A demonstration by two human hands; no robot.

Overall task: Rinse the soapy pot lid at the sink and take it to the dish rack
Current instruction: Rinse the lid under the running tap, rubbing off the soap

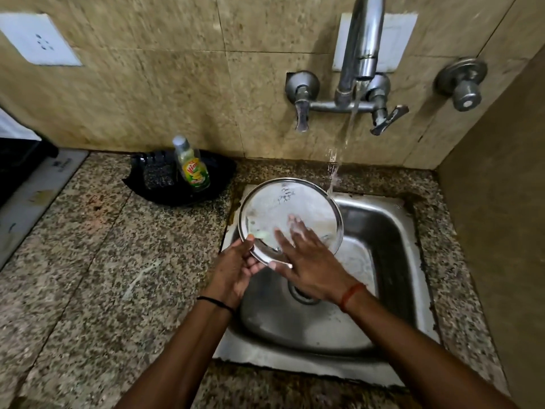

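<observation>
A round steel pot lid [277,208], coated in white suds, is tilted up over the left part of the steel sink [380,219]. My left hand [236,267] grips its lower left rim, thumb on top. My right hand [306,255] lies flat on the lid's soapy face, fingers spread and blurred. Water [339,154] runs from the wall tap [361,48] and lands at the lid's upper right edge. No dish rack is in view.
A dish-soap bottle [193,166] stands in a black tray [165,184] on the granite counter [103,261] left of the sink. Tap levers [386,119] and a round valve knob [466,90] project from the tiled wall. A side wall closes the right.
</observation>
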